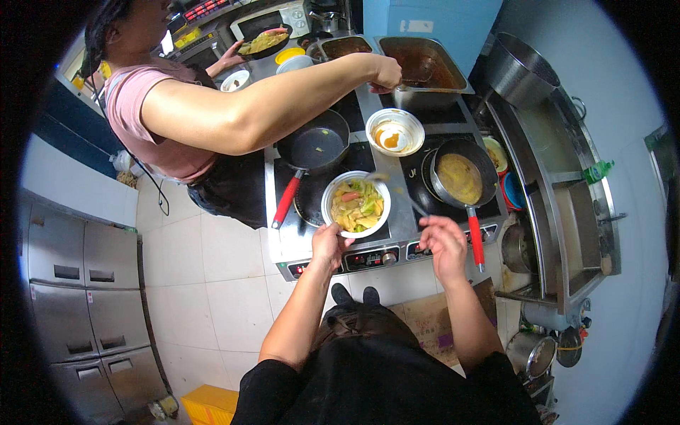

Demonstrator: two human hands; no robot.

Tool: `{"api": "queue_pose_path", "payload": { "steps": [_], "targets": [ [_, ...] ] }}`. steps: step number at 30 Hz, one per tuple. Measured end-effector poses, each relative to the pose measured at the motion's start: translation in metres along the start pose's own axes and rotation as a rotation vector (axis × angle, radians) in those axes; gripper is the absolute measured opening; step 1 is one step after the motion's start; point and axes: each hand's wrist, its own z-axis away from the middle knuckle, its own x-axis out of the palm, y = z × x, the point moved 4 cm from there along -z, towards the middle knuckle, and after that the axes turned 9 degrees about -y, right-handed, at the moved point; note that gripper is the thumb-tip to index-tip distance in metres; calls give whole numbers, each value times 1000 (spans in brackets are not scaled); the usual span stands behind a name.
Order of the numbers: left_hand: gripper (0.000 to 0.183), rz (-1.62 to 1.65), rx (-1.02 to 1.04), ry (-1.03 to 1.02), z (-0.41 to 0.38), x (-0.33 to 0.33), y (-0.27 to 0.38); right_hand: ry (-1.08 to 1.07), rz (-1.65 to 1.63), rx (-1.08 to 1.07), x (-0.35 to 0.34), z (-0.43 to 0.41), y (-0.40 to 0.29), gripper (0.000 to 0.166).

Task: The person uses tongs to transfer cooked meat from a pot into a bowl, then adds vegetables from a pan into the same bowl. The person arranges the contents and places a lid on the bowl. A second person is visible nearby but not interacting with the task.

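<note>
My left hand [329, 245] grips the near rim of a white bowl [356, 204] filled with sliced vegetables and a piece of sausage. In my right hand [445, 244] is a utensil [414, 202], blurred, its head close to the bowl's right rim. Right of the bowl, a red-handled pan [464, 172] holds yellowish broth on the cooktop. An emptier dark frying pan [313, 141] with a red handle lies at the upper left of the bowl. Beyond the utensil stands a white bowl [394, 132] with brown sauce at its bottom.
A co-worker's arm [255, 111] reaches across the cooktop from the left to a steel tray of brown sauce [425, 64]. The co-worker's other hand [231, 54] is at a black pan of food [264, 42]. A steel sink [563, 223] and a large pot [523, 70] stand right.
</note>
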Motion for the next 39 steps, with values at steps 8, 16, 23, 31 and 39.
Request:
{"api": "queue_pose_path", "payload": {
  "steps": [8, 16, 23, 31, 39],
  "targets": [
    [25, -52, -92, -104, 68, -18, 2, 331, -533, 71, -32, -127, 56, 26],
    [8, -226, -198, -120, 155, -129, 21, 278, -624, 255, 18, -90, 64, 30],
    [8, -193, -95, -154, 182, -289, 87, 189, -209, 476, 172, 54, 169, 17],
    [6, -133, 26, 145, 221, -490, 218, -227, 218, 1007, 423, 91, 320, 17],
    [5, -8, 143, 332, 152, -634, 345, -735, 558, 852, 589, -27, 412, 23]
  ]
}}
